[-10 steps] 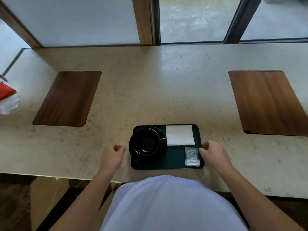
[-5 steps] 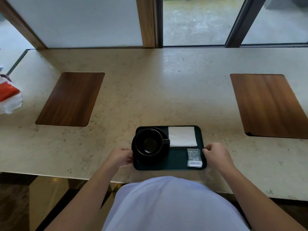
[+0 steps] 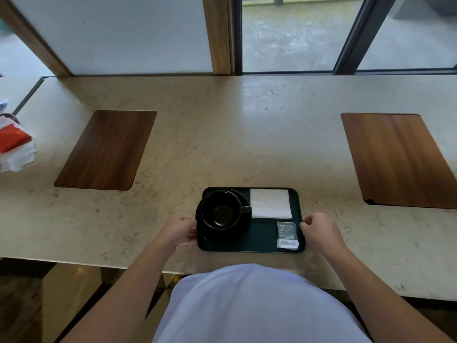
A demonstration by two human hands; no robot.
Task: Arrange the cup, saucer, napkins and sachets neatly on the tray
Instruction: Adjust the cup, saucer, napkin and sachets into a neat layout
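The tray (image 3: 262,245) was gripped at both short edges, near the bench (image 3: 222,144) front: the left hand (image 3: 179,231) was curled round the left rim beside the saucer (image 3: 241,235), the right hand (image 3: 319,230) round the right rim, presumably so it could be squared or lifted level. One cup (image 3: 221,209) was seated on one saucer at the left, handle turned right. One napkin stack (image 3: 270,203) was laid at the far right, its layers uncountable. Sachets (image 3: 286,235) were set below it, apparently one or two overlapping.
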